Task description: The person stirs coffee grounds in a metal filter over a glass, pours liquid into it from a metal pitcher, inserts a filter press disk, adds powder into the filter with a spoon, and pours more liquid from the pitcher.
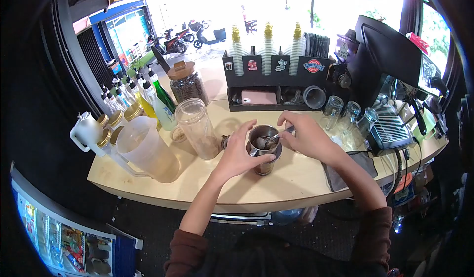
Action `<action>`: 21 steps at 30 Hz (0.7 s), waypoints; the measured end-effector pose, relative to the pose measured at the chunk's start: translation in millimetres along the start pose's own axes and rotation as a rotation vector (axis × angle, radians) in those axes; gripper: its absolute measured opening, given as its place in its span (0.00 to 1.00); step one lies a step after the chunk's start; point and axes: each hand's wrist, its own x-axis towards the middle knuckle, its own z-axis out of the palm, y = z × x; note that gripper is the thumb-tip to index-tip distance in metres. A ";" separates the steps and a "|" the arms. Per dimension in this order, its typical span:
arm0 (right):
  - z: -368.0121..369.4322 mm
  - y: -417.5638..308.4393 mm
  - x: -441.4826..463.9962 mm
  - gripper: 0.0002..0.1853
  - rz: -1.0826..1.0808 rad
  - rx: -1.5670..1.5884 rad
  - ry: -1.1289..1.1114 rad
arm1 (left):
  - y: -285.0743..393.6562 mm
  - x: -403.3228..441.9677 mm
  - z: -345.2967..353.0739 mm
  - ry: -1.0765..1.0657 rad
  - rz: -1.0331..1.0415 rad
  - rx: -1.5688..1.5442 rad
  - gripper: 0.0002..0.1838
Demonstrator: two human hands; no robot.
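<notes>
Left hand (238, 151) curls around one metal cup (264, 129); right hand (305, 134) pinches one spoon (272, 138), three cup stacks (267, 54) behind.

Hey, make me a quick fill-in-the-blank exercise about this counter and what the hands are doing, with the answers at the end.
1. The right hand holds a ____ that dips into the metal cup.
2. The ____ hand curls around that cup.
3. The phone in the black organizer is ____ in colour.

Missing words: spoon; left; pink.
</notes>
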 end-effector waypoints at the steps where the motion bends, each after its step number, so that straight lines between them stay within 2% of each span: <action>1: -0.9 -0.1 1.1 0.09 0.000 -0.001 0.001 | 6.7 -0.4 -2.4 0.082 0.037 0.007 0.44; 2: -1.5 -0.3 2.0 0.08 -0.025 0.082 0.031 | 15.1 -0.6 -5.4 0.163 0.073 0.014 0.42; 3: -1.7 -0.6 2.6 0.08 -0.049 0.165 0.061 | 24.1 0.1 -9.3 0.163 0.074 0.013 0.42; 4: -1.3 -1.2 3.0 0.08 -0.049 0.163 0.060 | 33.7 1.7 -13.5 0.145 0.106 0.072 0.37; 5: -0.1 -1.9 3.4 0.08 -0.008 0.277 0.031 | 39.3 2.8 -15.6 0.128 0.138 0.131 0.32; 6: 1.2 -2.5 3.7 0.08 0.032 0.392 0.000 | 41.9 3.7 -14.3 0.130 0.137 0.128 0.32; 8: 5.4 -3.4 2.5 0.08 -0.020 0.432 -0.008 | 46.0 6.4 -9.8 0.093 0.243 0.346 0.18; 9: 6.0 -3.1 1.3 0.09 -0.073 0.476 -0.014 | 44.4 7.8 -7.7 0.096 0.244 0.345 0.18; 11: 3.9 0.1 -2.8 0.09 -0.122 0.489 0.017 | 39.0 10.9 -2.0 0.197 0.337 0.499 0.09; 14: -3.7 24.8 -8.5 0.12 -0.180 0.480 0.069 | 39.3 12.5 -0.2 0.315 0.405 0.508 0.05; 16: -8.3 56.0 -14.5 0.12 0.004 0.426 0.177 | 38.7 12.7 -3.1 0.322 0.411 0.515 0.05; 18: 1.0 112.3 -23.1 0.11 0.123 0.212 0.328 | 38.7 12.1 -8.0 0.335 0.411 0.525 0.05; 21: 23.1 184.3 -42.8 0.11 0.189 0.137 0.386 | 37.6 11.0 -16.0 0.334 0.403 0.484 0.04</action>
